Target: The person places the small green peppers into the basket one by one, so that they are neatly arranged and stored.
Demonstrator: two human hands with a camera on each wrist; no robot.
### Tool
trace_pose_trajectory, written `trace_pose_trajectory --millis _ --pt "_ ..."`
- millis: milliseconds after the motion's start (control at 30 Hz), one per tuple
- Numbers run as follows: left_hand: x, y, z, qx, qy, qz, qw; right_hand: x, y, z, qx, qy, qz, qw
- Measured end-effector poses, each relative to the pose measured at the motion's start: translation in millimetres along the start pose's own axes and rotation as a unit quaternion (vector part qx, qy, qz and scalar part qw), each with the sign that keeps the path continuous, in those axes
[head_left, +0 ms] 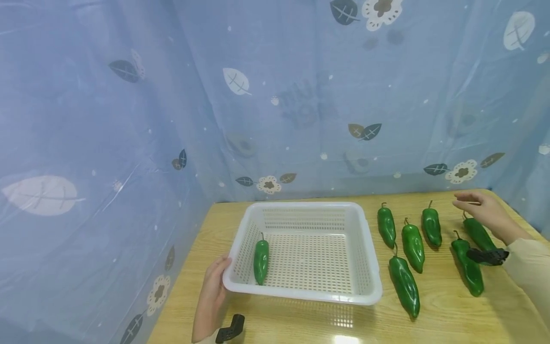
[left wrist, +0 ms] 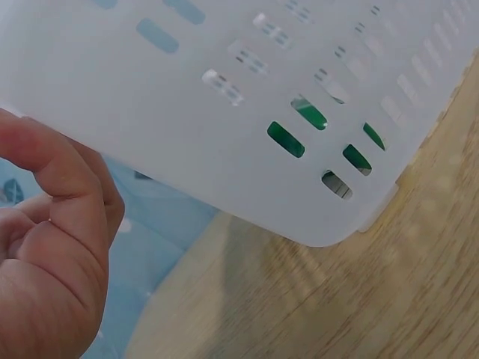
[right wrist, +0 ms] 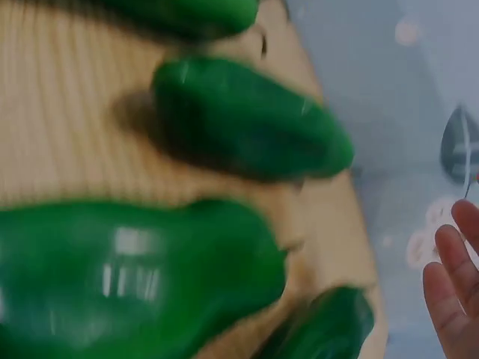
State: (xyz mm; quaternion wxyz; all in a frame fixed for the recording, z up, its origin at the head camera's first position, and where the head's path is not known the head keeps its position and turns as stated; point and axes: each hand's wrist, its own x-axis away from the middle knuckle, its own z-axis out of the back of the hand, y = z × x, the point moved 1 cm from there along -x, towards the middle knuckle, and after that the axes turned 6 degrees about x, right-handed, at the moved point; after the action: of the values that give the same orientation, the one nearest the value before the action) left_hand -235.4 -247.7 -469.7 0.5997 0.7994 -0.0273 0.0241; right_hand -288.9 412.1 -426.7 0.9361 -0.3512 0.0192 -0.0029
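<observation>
My left hand (head_left: pixel 211 285) grips the left rim of a white plastic basket (head_left: pixel 301 299), thumb side at its front corner. In the left wrist view, curled fingers (left wrist: pixel 56 168) meet the basket's edge. Inside the basket, along its left wall, lies one green pepper (head_left: pixel 260 262); bits of green show through the slots in the left wrist view. At the far right, my right hand (head_left: pixel 490 212) hovers over a green pepper (head_left: pixel 479 233), its fingers loosely bent and holding nothing. Another green pepper (head_left: pixel 467 267) lies just nearer, partly behind the black wrist strap.
Between basket and right hand, several more green peppers lie on the wooden table (head_left: pixel 447 315), among them a long front one (head_left: pixel 405 286) and a back one (head_left: pixel 386 224). A blue patterned curtain (head_left: pixel 301 105) hangs behind and at the left.
</observation>
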Motion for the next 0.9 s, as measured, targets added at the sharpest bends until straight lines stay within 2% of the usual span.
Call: trace_pose_trajectory --millis 167,300,400,533,900 --pt "-0.1 0.7 1.3 0.003 0.004 -0.003 1.0 -6.2 38 4 0.023 -0.014 0.002 0.9996" --pt "-1.2 0.8 1.9 0.008 0.003 -0.001 1.0 -11.8 64 3 0.067 0.001 -0.019 0.9975" --pt "-1.8 0.3 2.1 0.005 -0.002 -0.003 1.0 -9.6 70 2 0.083 -0.016 -0.03 0.996" --pt "-1.6 -0.2 2.0 0.005 -0.001 -0.004 1.0 -2.4 70 1 0.079 -0.052 -0.02 0.9953" --pt "-0.9 -1.2 2.2 -0.003 -0.001 -0.008 1.0 2.5 76 -6 0.087 -0.067 -0.006 0.994"
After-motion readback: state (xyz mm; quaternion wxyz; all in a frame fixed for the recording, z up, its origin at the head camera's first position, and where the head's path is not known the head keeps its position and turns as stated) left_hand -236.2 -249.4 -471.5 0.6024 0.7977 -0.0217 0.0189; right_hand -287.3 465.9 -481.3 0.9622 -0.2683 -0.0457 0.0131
